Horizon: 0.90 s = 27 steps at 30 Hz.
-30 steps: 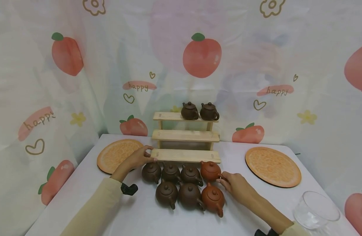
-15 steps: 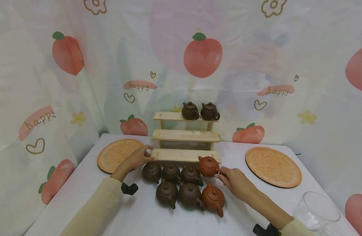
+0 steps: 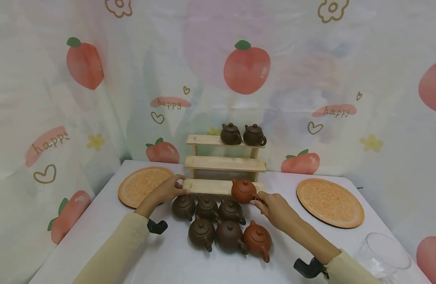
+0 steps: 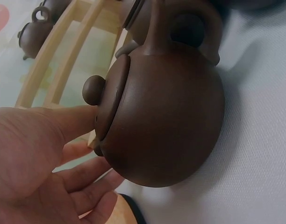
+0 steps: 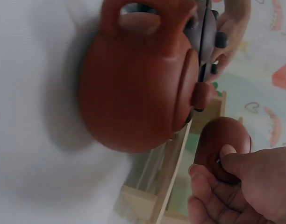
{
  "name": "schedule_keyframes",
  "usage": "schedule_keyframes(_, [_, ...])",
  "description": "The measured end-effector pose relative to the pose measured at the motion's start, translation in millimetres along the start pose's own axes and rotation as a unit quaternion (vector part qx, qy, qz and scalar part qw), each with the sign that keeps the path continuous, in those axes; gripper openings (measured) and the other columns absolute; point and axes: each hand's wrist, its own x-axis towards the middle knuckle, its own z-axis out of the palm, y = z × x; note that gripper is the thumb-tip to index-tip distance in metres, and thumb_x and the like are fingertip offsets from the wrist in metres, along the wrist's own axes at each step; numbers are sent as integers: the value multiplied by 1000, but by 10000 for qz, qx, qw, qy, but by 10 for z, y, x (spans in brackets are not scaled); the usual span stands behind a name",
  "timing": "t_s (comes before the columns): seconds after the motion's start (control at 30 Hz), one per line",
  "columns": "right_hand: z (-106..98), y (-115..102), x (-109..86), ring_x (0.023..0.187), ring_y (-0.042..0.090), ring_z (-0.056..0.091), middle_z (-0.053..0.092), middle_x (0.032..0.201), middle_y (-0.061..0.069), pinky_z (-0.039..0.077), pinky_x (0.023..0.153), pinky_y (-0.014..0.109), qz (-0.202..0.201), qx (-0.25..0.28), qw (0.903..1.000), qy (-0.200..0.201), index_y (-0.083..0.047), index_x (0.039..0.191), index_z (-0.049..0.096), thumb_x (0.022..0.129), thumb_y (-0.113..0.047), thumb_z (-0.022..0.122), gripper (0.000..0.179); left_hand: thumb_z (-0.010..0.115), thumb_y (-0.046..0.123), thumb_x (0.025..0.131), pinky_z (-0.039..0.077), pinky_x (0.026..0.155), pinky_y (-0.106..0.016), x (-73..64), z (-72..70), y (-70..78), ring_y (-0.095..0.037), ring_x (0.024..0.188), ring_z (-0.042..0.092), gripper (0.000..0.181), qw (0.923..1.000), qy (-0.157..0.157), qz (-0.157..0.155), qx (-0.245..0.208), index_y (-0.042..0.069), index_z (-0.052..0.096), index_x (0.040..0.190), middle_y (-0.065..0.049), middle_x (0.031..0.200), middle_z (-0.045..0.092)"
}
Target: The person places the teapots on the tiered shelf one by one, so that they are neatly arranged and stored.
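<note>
Right hand (image 3: pixel 276 206) pinches the red clay teapot (image 3: pixel 243 192) from 1 side, left hand (image 3: pixel 167 189) grips the 3-tier wooden stand (image 3: pixel 208 186); lopsided hold, could tip the lid (image 3: pixel 244 184) off!

Muted, diffuse light with soft-edged shadows on the white tabletop (image 5: pixel 26 177), both wrist views slightly hazy.
</note>
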Motion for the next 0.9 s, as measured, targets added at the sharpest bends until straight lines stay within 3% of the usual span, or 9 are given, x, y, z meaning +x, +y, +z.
schedule_keyframes(0.3, [-30, -136, 368, 57, 8, 45, 47, 63, -5, 38, 54, 26, -295, -169, 9991, 268, -9, 81, 60, 105, -17, 68, 26, 78, 27, 98, 53, 99, -54, 0, -6, 3, -40, 117, 67, 63, 9999, 48, -115, 31, 1, 51, 148, -27, 125, 69])
schedule_keyframes(0.63, [-76, -389, 853, 57, 12, 47, 55, 65, -1, 39, 57, 29, -158, -164, 9996, 147, -6, 85, 63, 106, -22, 67, 26, 78, 26, 98, 54, 98, -53, -3, -6, 22, -39, 115, 68, 63, 9999, 47, -112, 16, 1, 51, 149, -26, 124, 69])
schedule_keyframes(0.9, [-77, -579, 1267, 56, 15, 44, 49, 65, 1, 36, 57, 29, -272, -449, 9981, 331, -7, 80, 60, 107, -23, 65, 32, 78, 28, 98, 54, 98, -53, 15, 0, 11, -38, 115, 68, 62, 9999, 18, -142, 59, 3, 51, 148, -26, 126, 70])
